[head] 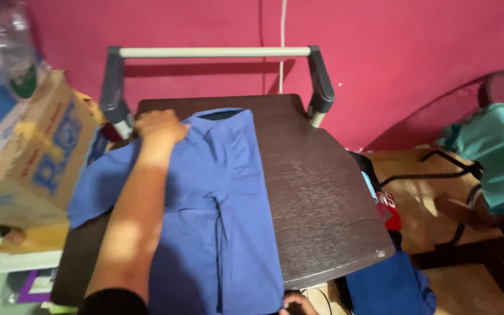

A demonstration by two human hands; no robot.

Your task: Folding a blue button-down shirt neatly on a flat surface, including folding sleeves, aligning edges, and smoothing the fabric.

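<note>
A blue collared shirt (223, 210) lies flat on a dark brown ironing board (316, 192), collar toward the far end. My left hand (158, 127) reaches across it and presses on the shoulder area near the collar, fingers closed over the cloth. My right hand (297, 303) is only partly visible at the bottom edge, gripping the shirt's lower hem below the board's near edge.
A grey and white metal rack (211, 52) stands at the board's far end against a pink wall. Cardboard boxes (36, 157) stack at the left. A teal cloth (497, 151) drapes over a chair at right, and blue fabric (389, 286) hangs beside the board.
</note>
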